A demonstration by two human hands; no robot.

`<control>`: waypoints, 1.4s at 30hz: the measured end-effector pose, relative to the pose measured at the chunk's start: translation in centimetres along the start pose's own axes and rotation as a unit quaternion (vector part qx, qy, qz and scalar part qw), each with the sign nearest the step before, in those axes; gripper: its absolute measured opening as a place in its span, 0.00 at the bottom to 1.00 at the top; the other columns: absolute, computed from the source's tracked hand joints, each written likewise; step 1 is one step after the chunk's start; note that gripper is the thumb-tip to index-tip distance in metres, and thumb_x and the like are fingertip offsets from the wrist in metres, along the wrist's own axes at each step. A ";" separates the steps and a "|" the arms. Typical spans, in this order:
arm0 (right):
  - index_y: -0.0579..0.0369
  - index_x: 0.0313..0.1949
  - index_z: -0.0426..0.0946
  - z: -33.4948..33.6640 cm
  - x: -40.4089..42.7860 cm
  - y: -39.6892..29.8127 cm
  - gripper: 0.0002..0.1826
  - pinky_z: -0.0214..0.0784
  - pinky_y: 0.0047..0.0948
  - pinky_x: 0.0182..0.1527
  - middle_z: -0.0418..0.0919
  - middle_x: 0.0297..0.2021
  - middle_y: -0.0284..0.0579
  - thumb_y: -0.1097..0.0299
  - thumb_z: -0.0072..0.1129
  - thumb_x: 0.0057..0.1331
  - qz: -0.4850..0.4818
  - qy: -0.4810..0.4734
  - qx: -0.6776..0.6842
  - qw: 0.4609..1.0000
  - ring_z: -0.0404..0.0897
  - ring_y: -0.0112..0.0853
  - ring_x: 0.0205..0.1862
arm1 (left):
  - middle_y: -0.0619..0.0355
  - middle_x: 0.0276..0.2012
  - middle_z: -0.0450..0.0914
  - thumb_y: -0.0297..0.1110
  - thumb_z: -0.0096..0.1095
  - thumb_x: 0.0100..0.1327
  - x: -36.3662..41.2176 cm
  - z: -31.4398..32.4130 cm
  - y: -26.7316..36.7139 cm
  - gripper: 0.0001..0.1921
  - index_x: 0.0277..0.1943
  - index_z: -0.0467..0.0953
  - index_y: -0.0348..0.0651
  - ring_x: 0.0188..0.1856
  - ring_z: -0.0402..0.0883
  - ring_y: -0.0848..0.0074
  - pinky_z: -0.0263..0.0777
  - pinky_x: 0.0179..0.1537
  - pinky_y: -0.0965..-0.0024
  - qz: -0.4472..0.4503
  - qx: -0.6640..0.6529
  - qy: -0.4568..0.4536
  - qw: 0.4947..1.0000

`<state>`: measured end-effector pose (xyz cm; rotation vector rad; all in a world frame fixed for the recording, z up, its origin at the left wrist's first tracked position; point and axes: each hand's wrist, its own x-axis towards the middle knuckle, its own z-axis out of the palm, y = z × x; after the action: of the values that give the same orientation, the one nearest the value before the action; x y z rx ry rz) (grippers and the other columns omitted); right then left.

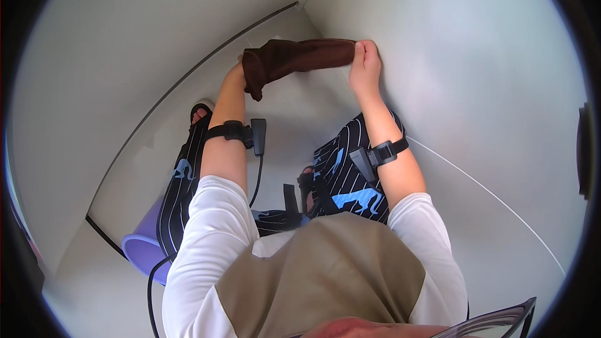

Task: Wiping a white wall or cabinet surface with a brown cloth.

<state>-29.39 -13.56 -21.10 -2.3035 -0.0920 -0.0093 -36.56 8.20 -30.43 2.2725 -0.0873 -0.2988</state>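
Note:
A dark brown piece of fabric is stretched sideways between my two hands, above the floor. My right hand pinches its right end, with the thumb on the near side. At the left, the fabric's wide, folded edge hangs down beside my wrist. Most of my left hand is hidden by the cloth; only a small part shows at the edge. Whether that hand is inside the fabric or behind it, I cannot tell. The middle of the cloth is bunched into wrinkles.
Pale walls meet in a corner ahead, close to my right hand. A purple plastic bin is by my left leg. Black straps with devices sit on both forearms, and a cable hangs from the left one.

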 end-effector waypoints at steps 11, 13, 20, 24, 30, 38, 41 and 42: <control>0.60 0.31 0.67 0.0 0.0 0.5 0.07 0.61 0.18 0.33 0.72 0.29 0.41 0.69 0.50 0.58 0.188 -0.140 0.116 0.965 0.69 0.21 0.31 | 0.55 0.35 0.75 0.39 0.54 0.51 -0.7 0.3 4.1 0.13 0.38 0.72 0.43 0.41 0.72 0.69 0.61 0.47 0.70 0.010 -0.133 0.239 0.962; 0.59 0.32 0.68 -0.4 -0.5 -1.0 0.06 0.61 0.19 0.34 0.72 0.30 0.39 0.71 0.52 0.57 0.290 -0.286 0.364 0.838 0.69 0.22 0.32 | 0.55 0.35 0.75 0.39 0.54 0.51 -0.8 -0.1 4.4 0.13 0.38 0.72 0.43 0.41 0.72 0.69 0.61 0.47 0.70 0.014 -0.129 0.257 0.958; 0.60 0.35 0.67 0.6 -0.7 1.4 0.08 0.62 0.21 0.36 0.72 0.30 0.37 0.71 0.52 0.57 0.268 -0.156 0.224 0.924 0.69 0.23 0.33 | 0.50 0.32 0.73 0.34 0.47 0.54 1.1 4.4 4.8 0.08 0.27 0.70 0.38 0.34 0.73 0.68 0.67 0.29 0.68 0.292 0.171 0.161 0.927; 0.63 0.34 0.66 -0.4 -0.2 3.6 0.14 0.63 0.25 0.36 0.73 0.31 0.46 0.65 0.55 0.55 0.185 -0.150 0.045 0.970 0.71 0.29 0.32 | 0.53 0.35 0.72 0.37 0.49 0.55 2.6 5.4 4.4 0.09 0.35 0.69 0.42 0.35 0.72 0.66 0.66 0.33 0.68 0.026 0.286 0.042 0.957; 0.62 0.46 0.66 -7.9 -4.2 -5.0 0.20 0.66 0.29 0.42 0.73 0.40 0.53 0.69 0.54 0.54 -0.071 -0.168 -0.125 0.975 0.75 0.40 0.39 | 0.52 0.40 0.72 0.37 0.48 0.54 4.5 3.3 12.3 0.14 0.43 0.69 0.42 0.40 0.72 0.66 0.63 0.44 0.63 0.070 0.155 0.241 0.955; 0.65 0.44 0.63 -27.0 -11.0 -13.8 0.15 0.66 0.38 0.43 0.69 0.42 0.61 0.80 0.40 0.56 -0.383 0.107 -0.241 0.885 0.71 0.45 0.41 | 0.55 0.44 0.69 0.31 0.45 0.59 5.9 -1.7 25.4 0.13 0.47 0.66 0.40 0.48 0.66 0.72 0.60 0.49 0.69 0.208 0.009 0.362 0.908; 0.66 0.48 0.60 -31.2 -12.5 -15.5 0.17 0.62 0.41 0.48 0.64 0.47 0.65 0.79 0.40 0.56 -0.433 0.252 -0.309 0.808 0.67 0.48 0.48 | 0.55 0.46 0.68 0.32 0.41 0.63 5.7 -4.4 27.9 0.14 0.51 0.64 0.41 0.48 0.66 0.75 0.59 0.51 0.73 0.368 -0.197 0.340 0.843; 0.66 0.50 0.59 -32.0 -12.5 -16.4 0.19 0.56 0.43 0.52 0.60 0.51 0.65 0.78 0.40 0.57 -0.435 0.277 -0.399 0.758 0.63 0.49 0.53 | 0.56 0.46 0.68 0.32 0.40 0.64 5.7 -4.8 28.2 0.14 0.52 0.63 0.41 0.48 0.66 0.76 0.59 0.51 0.74 0.415 -0.259 0.323 0.810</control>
<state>-42.23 -27.14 12.01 -2.7156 -1.0078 -1.4472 -28.84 -7.74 -7.29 1.4877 -0.5494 0.8188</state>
